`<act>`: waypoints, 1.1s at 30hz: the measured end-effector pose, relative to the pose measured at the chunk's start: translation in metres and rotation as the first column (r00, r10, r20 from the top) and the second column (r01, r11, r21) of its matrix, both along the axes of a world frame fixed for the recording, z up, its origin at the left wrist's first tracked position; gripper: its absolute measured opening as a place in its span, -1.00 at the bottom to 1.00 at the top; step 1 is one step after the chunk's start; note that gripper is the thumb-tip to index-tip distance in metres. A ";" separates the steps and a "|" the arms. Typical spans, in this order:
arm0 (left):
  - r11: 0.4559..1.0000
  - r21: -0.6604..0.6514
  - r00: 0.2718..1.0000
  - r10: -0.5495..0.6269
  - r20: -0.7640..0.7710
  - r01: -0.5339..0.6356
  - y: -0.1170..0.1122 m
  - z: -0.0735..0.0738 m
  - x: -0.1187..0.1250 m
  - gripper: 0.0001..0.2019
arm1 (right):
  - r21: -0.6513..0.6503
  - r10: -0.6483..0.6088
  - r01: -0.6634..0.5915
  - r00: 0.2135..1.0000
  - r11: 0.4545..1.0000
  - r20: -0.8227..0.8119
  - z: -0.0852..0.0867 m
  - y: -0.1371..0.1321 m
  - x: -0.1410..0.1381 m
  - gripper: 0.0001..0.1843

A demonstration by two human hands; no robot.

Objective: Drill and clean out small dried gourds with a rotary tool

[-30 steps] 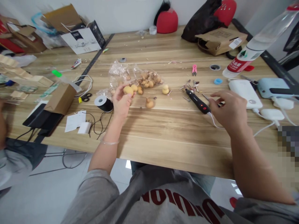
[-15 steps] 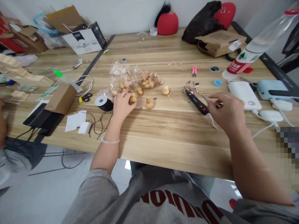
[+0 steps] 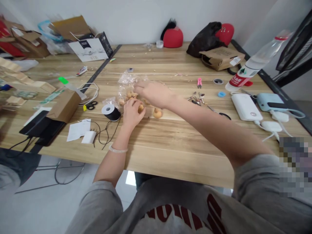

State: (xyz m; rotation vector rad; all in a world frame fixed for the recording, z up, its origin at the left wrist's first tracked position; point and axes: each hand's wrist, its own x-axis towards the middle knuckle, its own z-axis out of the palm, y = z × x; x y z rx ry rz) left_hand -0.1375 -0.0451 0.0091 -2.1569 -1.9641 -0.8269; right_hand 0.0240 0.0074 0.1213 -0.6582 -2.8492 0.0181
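Note:
My left hand [image 3: 131, 112] rests on the wooden table [image 3: 170, 136], fingers curled round a small tan gourd [image 3: 140, 108]. My right hand [image 3: 152, 92] reaches across to the left and lies over a clear plastic bag of small gourds [image 3: 128, 89], fingers stretched toward it; its fingertips are partly blurred. One loose gourd [image 3: 157, 113] lies just right of my left hand. A black pen-shaped tool [image 3: 195, 102] lies behind my right forearm, mostly hidden.
A black spool of cord [image 3: 111, 111] and scissors [image 3: 90, 104] sit left of my hand. Cardboard boxes [image 3: 63, 105], a white power bank [image 3: 246, 106], a plastic bottle [image 3: 253, 63], a pink clip [image 3: 199, 82] and bags lie around. Another person's clothing shows at the left edge.
My right hand left the black tool and swung left to the bag of gourds. My left hand lowered its gourd to the table. The view tilted up.

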 end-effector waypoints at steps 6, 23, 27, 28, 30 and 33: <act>0.993 0.116 0.999 -0.012 0.049 0.006 0.001 0.000 0.000 -0.81 | 0.066 -0.268 0.260 0.928 0.963 0.259 -0.015 0.071 -0.039 -0.82; 0.971 0.236 0.988 -0.005 0.156 -0.033 0.000 0.002 0.003 -0.86 | 0.294 -0.467 0.446 0.884 0.846 0.002 0.008 0.145 0.031 -0.27; 0.948 0.315 0.936 -0.085 0.341 -0.029 -0.005 0.007 0.011 -0.83 | 0.253 -0.412 0.431 0.902 0.866 -0.126 0.062 0.135 0.063 -0.12; 0.949 0.315 0.898 -0.115 0.424 -0.027 -0.008 0.010 0.017 -0.80 | 0.229 -0.353 0.388 0.918 0.893 -0.180 0.074 0.126 0.072 -0.12; 0.964 0.265 0.727 -0.193 0.659 0.017 -0.014 0.016 0.031 -0.67 | 0.164 -0.212 0.275 0.923 0.947 -0.321 0.092 0.100 0.091 -0.21; 0.941 0.170 0.126 -0.214 0.969 0.294 -0.029 0.022 0.059 -0.39 | 0.083 -0.023 0.070 0.884 0.994 -0.468 0.093 0.045 0.114 -0.34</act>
